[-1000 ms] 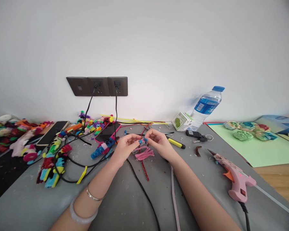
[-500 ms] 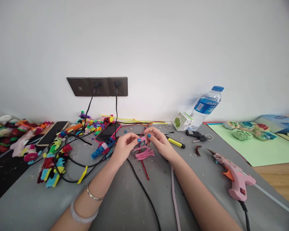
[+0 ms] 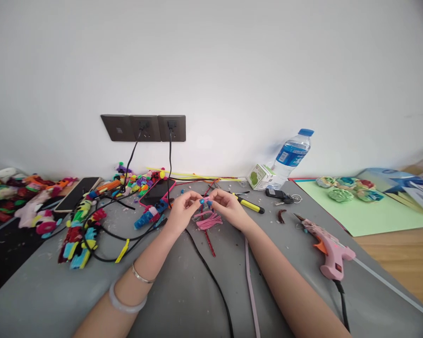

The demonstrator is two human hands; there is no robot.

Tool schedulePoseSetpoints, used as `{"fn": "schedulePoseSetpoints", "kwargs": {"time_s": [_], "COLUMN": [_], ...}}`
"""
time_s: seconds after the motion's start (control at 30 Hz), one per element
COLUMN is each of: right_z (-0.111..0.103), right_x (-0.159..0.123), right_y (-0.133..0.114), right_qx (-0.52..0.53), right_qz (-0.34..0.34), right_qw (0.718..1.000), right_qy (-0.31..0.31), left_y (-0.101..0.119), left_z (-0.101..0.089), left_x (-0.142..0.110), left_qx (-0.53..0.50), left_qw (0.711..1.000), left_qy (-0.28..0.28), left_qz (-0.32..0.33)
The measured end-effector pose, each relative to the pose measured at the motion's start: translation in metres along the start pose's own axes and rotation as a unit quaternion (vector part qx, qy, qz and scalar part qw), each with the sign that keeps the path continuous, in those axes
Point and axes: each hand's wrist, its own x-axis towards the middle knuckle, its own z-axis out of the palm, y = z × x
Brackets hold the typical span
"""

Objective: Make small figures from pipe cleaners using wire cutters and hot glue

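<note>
My left hand (image 3: 184,211) and my right hand (image 3: 228,206) meet at the middle of the grey table. Thumb and fingers of each are pinched on a short pink pipe cleaner (image 3: 207,199), much of it hidden by the fingertips. Just below them lies a bundle of pink pipe cleaners (image 3: 209,221). A dark red pipe cleaner (image 3: 209,244) runs under the bundle and sticks out toward me. Beside my right hand is a yellow and black utility knife (image 3: 251,205). Left of my left hand sits a blue fuzzy piece (image 3: 148,218).
A pink glue gun (image 3: 333,249) lies at right, with paper flowers (image 3: 340,195) on green paper behind it. A water bottle (image 3: 292,155) leans on a small box (image 3: 261,177). Black cables (image 3: 211,277) cross the table. Phones (image 3: 78,194) and colourful pipe-cleaner figures (image 3: 79,244) fill the left.
My fingertips have come closer together over the pink pipe cleaner, hiding more of it. The view has shifted slightly to the right; the things on the table look otherwise the same.
</note>
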Motion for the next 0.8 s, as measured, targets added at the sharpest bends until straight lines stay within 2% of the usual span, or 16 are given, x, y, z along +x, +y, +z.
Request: {"fn": "schedulePoseSetpoints", "kwargs": {"time_s": [0.2, 0.33, 0.47, 0.57, 0.67, 0.73, 0.8], "right_z": [0.000, 0.000, 0.001, 0.001, -0.003, -0.011, -0.028], "right_x": [0.000, -0.002, -0.002, -0.003, -0.014, -0.030, -0.056], "right_y": [0.008, 0.007, 0.000, -0.013, -0.038, -0.060, -0.078], "right_qx": [-0.069, -0.172, -0.246, -0.287, -0.351, -0.391, -0.415], "right_qz": [-0.061, -0.096, -0.108, -0.082, -0.006, 0.047, 0.076], "right_qw": [0.996, 0.980, 0.962, 0.954, 0.936, 0.919, 0.906], "right_qy": [0.016, 0.028, 0.052, 0.028, -0.023, -0.013, 0.028], "left_y": [-0.010, -0.016, -0.018, -0.017, -0.012, -0.008, -0.005], "left_z": [0.000, -0.001, 0.000, 0.000, -0.001, -0.002, -0.002], "left_x": [0.003, 0.005, 0.006, 0.006, 0.005, 0.004, 0.002], "left_qx": [-0.010, -0.026, -0.040, -0.033, -0.013, 0.008, 0.027], "left_qw": [1.000, 0.999, 0.998, 0.998, 0.998, 0.998, 0.997], "left_qy": [0.024, 0.028, 0.040, 0.052, 0.060, 0.067, 0.069], "left_qz": [-0.012, -0.028, -0.016, -0.005, 0.003, 0.014, 0.023]}}
